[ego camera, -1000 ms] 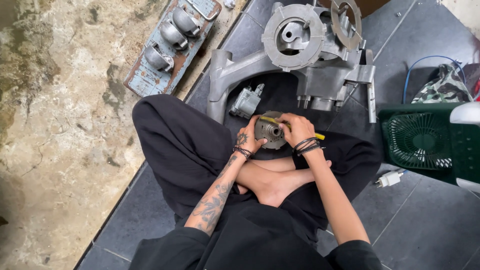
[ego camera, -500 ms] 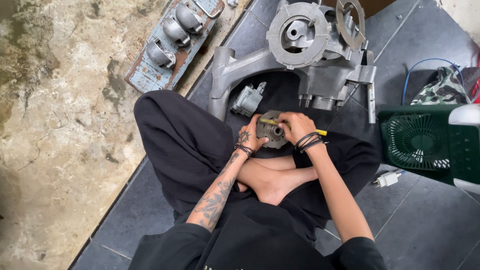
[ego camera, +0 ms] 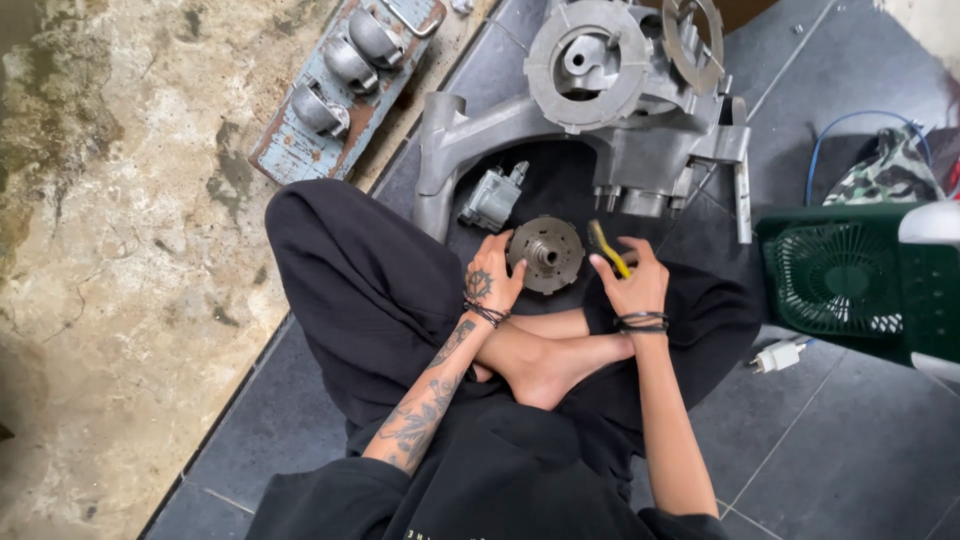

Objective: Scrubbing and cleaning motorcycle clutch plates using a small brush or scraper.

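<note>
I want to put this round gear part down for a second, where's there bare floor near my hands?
Bare dark tile lies right of your knee, below the green fan and white plug. Rough concrete left of your leg is open. It's crowded ahead: the grey aluminium casing and small grey metal block hem in the round toothed metal part.

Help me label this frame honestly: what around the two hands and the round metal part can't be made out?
- Head view: the tip of the yellow-handled tool is too small to identify; the right hand covers its lower end.
- The left hand hides the near-left rim of the round toothed metal part.
- Its underside faces away.
- The big grey casting is cut off by the top edge.
</note>
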